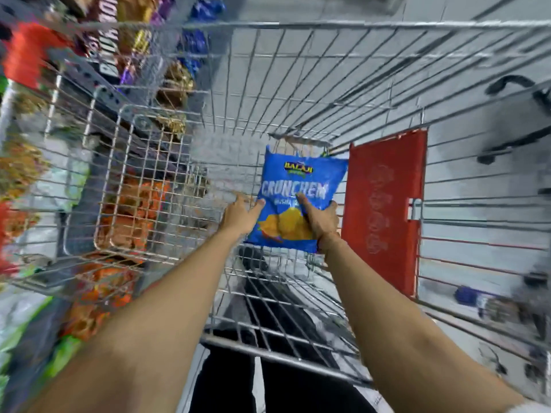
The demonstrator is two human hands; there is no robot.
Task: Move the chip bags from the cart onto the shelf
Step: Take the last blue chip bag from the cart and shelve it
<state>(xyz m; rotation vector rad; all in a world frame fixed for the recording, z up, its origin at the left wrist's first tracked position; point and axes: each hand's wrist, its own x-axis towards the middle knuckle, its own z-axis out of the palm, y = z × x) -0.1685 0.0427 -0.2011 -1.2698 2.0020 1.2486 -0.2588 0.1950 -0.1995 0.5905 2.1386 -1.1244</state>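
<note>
A blue chip bag (301, 186) with yellow chips printed on it is held upright inside the wire shopping cart (298, 81). My right hand (320, 220) grips its lower right corner, thumb across the front. My left hand (240, 217) touches the bag's left edge with thumb and fingers. The shelf (89, 79) with snack packs runs along the left, outside the cart's wire wall.
A red plastic flap (384, 210) stands on the cart's right side. A smaller wire basket section (143, 186) sits at the cart's left. Orange, green and purple snack bags (131, 210) fill the shelves beyond it. My legs in dark trousers (268, 383) show below the cart.
</note>
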